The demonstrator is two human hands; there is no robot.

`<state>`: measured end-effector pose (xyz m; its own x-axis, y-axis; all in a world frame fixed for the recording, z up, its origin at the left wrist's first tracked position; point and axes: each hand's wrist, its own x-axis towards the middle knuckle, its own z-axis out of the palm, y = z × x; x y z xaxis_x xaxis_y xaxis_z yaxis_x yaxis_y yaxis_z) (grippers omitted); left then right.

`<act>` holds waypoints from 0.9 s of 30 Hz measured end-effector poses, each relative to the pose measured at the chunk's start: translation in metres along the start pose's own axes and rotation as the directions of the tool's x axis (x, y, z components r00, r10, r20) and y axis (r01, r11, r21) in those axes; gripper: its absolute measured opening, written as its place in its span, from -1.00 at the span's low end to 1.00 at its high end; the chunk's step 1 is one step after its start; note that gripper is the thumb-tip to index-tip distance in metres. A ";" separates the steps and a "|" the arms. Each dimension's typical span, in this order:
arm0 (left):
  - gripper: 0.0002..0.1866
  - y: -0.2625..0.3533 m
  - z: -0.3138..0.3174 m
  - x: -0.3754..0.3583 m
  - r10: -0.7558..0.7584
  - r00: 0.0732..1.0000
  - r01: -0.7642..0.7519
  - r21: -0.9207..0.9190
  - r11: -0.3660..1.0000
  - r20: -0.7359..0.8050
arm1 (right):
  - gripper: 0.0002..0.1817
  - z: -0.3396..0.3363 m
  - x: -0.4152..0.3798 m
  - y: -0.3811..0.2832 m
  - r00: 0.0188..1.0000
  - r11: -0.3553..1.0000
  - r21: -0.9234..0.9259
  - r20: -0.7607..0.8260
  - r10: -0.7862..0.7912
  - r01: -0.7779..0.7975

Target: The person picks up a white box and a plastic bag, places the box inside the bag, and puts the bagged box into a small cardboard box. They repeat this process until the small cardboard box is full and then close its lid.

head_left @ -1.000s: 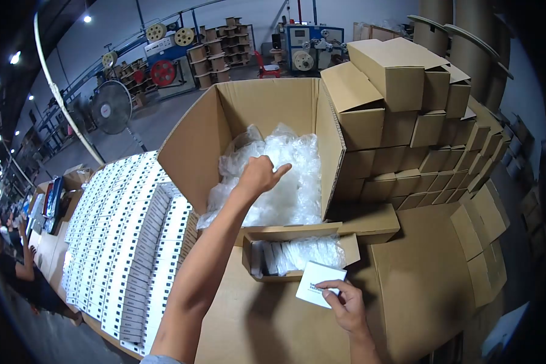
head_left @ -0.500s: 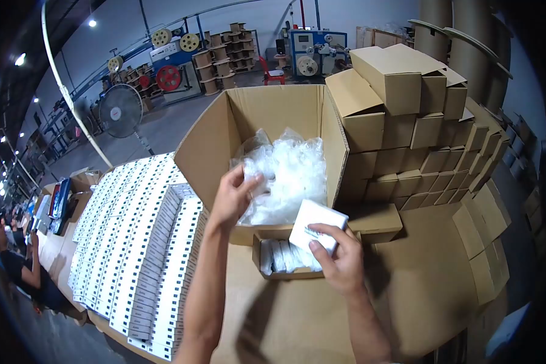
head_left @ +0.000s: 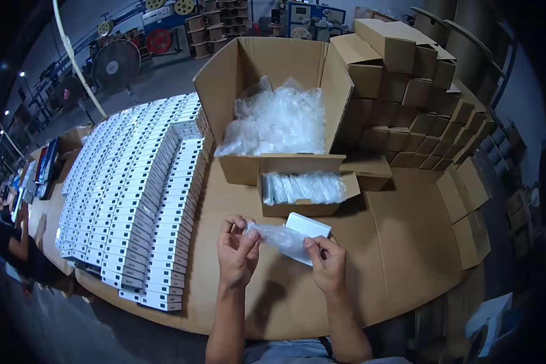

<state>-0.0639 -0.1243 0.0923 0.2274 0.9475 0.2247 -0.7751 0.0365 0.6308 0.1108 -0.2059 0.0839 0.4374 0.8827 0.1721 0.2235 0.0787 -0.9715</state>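
Note:
A clear bubble-wrap bag (head_left: 279, 235) stretches between my two hands. My left hand (head_left: 238, 249) pinches its left end between thumb and fingers. On the other end, the thumb and index finger of my right hand (head_left: 327, 261) are closed. Behind the bag a small flat white box (head_left: 308, 225) sits at an angle, right at my right fingertips, partly covered by the plastic; I cannot tell whether that hand also holds it. Just beyond stands an open brown carton (head_left: 300, 210) with a row of wrapped packets (head_left: 303, 187) inside.
A large open carton (head_left: 273, 54) of bubble-wrap bags (head_left: 279, 118) stands behind. Stacked white boxes (head_left: 133, 200) cover the table's left side. Brown cartons (head_left: 400, 91) are piled at the right, near a flattened carton (head_left: 461, 206). At far left is another person (head_left: 21, 242).
My left hand has come out of the large carton with a bubble-wrap bag. My right hand moved toward me and now grips the bag's other end. The view has tilted down.

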 end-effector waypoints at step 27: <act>-0.36 0.009 -0.034 -0.030 -0.127 0.989 0.061 0.578 0.814 0.075 | -0.77 -0.026 -0.038 0.034 0.996 0.986 0.166 0.084 -0.004 -0.010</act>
<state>-0.0975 -0.1415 0.0658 0.3675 0.9087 0.1980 -0.2768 -0.0964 0.9561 0.1248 -0.2485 0.0483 0.3616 0.9182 0.1615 0.0715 0.1454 -0.9868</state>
